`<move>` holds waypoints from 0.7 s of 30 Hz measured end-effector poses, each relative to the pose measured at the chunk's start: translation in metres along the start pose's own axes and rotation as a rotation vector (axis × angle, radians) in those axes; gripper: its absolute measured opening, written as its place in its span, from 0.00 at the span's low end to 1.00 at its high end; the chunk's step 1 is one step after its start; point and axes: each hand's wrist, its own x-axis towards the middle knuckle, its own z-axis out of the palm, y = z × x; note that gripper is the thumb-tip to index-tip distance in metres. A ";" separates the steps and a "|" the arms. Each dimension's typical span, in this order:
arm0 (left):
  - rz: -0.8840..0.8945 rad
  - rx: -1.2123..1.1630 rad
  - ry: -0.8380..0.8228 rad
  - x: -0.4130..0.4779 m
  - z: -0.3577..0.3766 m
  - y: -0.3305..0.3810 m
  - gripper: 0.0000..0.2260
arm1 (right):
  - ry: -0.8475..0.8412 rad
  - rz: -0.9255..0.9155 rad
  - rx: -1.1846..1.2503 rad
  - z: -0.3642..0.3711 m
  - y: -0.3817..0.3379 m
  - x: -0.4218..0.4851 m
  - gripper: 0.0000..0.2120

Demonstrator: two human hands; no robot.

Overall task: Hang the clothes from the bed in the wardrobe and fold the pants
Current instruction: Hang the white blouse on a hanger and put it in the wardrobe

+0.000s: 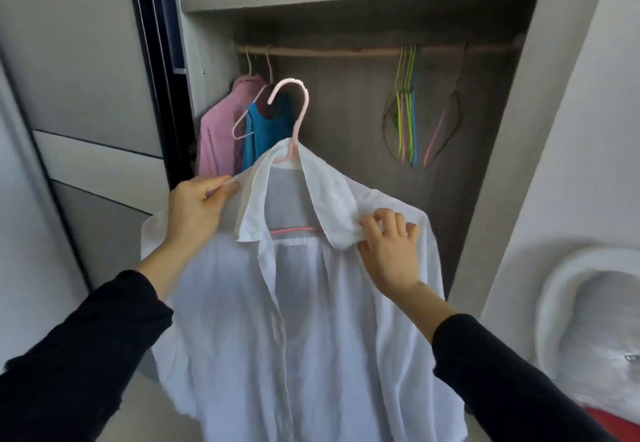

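Now both hands, left hand [199, 206] and right hand [389, 251], pinch white shirt [277, 320] on pink hanger [294, 112].

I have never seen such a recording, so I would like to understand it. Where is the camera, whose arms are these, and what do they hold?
There is no machine here. The single picture comes from a camera worn on a person's head, looking forward and down, so the two arms in black sleeves are that person's own. The left hand grips the shoulder of a white shirt, and the right hand pinches its collar with the fingers. The shirt sits on a pink hanger, whose hook is not yet on the rail of the open wardrobe. On that rail a pink garment and a blue garment hang at the left, and empty hangers at the right.
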 end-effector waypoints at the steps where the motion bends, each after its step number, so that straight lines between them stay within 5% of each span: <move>1: -0.018 0.018 0.012 0.005 0.001 -0.011 0.08 | -0.001 -0.038 0.078 0.007 -0.005 0.006 0.08; 2: -0.034 0.032 0.026 0.009 0.002 -0.020 0.09 | -0.017 -0.051 0.148 0.012 -0.010 0.010 0.03; 9: -0.051 0.071 0.054 0.031 0.029 -0.075 0.08 | -0.109 0.120 0.655 0.046 -0.078 0.042 0.11; 13: -0.023 0.036 0.030 0.048 0.044 -0.101 0.08 | -0.304 0.229 0.984 0.066 -0.118 0.066 0.13; 17: -0.062 -0.053 0.027 0.073 0.049 -0.128 0.11 | -0.230 0.503 0.915 0.088 -0.127 0.097 0.13; 21: -0.055 -0.057 -0.013 0.096 0.045 -0.158 0.11 | -0.506 0.318 1.074 0.108 -0.140 0.102 0.06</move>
